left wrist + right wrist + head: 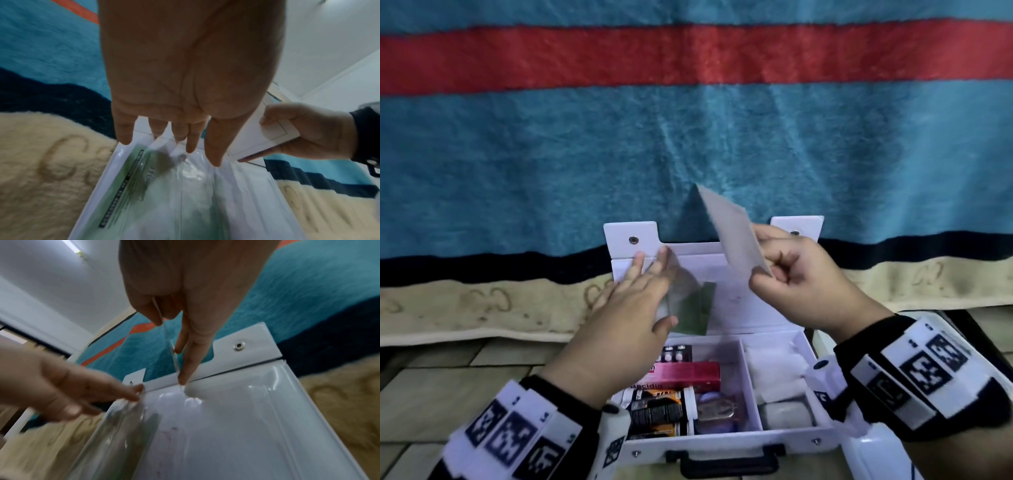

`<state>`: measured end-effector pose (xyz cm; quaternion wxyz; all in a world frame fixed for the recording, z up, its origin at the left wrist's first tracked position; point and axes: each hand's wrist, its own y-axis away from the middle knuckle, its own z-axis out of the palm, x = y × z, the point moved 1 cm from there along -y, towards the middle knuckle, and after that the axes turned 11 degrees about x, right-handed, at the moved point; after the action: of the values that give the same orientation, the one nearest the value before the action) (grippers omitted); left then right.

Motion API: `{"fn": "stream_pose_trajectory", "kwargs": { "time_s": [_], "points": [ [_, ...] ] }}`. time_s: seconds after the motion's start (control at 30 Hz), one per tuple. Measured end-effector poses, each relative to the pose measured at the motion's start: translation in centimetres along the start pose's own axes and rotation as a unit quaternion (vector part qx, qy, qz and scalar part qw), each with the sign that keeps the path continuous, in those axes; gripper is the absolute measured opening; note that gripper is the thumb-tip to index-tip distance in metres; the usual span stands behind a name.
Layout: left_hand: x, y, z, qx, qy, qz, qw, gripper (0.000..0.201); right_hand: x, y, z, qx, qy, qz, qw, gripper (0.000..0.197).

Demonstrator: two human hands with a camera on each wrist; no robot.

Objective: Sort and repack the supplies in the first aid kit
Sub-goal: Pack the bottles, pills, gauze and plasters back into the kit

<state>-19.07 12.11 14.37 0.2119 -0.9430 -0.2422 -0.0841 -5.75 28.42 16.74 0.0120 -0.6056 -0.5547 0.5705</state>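
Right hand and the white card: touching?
Touching. The left wrist view shows the right hand with thumb and fingers pinching the white card; the head view agrees.

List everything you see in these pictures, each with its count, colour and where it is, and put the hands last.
First aid kit: one, white, open on the floor, lid leaning back against the blanket.
Clear pocket: one, transparent, on the lid's inside left, a green sheet behind it.
White card: one, held above the lid.
Red box: one, left compartment.
Orange and black packs: about two, front left compartment.
Blister strip: one, dark with white pills, behind the red box.
Gauze pads: several, white, right compartment.
Blanket: one, teal, red, black and cream, behind the kit.
Wrist bands: two, black and white.
Left hand: fingers straight, at the pocket.
Right hand: pinches the card.
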Motion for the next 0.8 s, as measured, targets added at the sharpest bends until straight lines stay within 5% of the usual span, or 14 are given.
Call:
{"fn": "stream_pose_trajectory", "kwargs": {
  "time_s": [0.13, 0.23, 0.3, 0.5, 0.8],
  "points": [
    [-0.5, 0.3, 1.2, -0.003, -0.029, 0.01, 1.0, 0.068, 0.9, -0.1, -0.9, 0.014, -0.047, 0.01, 0.999, 0.037],
    [-1.3, 0.0, 2.1, 0.002, -0.034, 0.026, 0.999, 0.074, 1.1, -0.2, 0.0, -0.054, 0.093, -0.069, 0.992, 0.043],
    [-1.4, -0.2, 2.4, -0.005, -0.057, 0.049, 0.997, 0.075, 1.1, -0.1, 0.8, -0.128, 0.208, -0.119, 0.962, 0.041],
    [-0.8, 0.2, 1.7, -0.033, -0.035, 0.029, 0.998, 0.086, 0.9, 1.3, 2.6, -0.245, 0.41, -0.121, 0.87, 0.021],
    [-1.3, 0.2, 1.6, 0.01, 0.033, 0.046, 0.998, 0.068, -0.3, 1.1, 1.9, -0.18, 0.332, -0.082, 0.922, 0.05]
  ]
}}
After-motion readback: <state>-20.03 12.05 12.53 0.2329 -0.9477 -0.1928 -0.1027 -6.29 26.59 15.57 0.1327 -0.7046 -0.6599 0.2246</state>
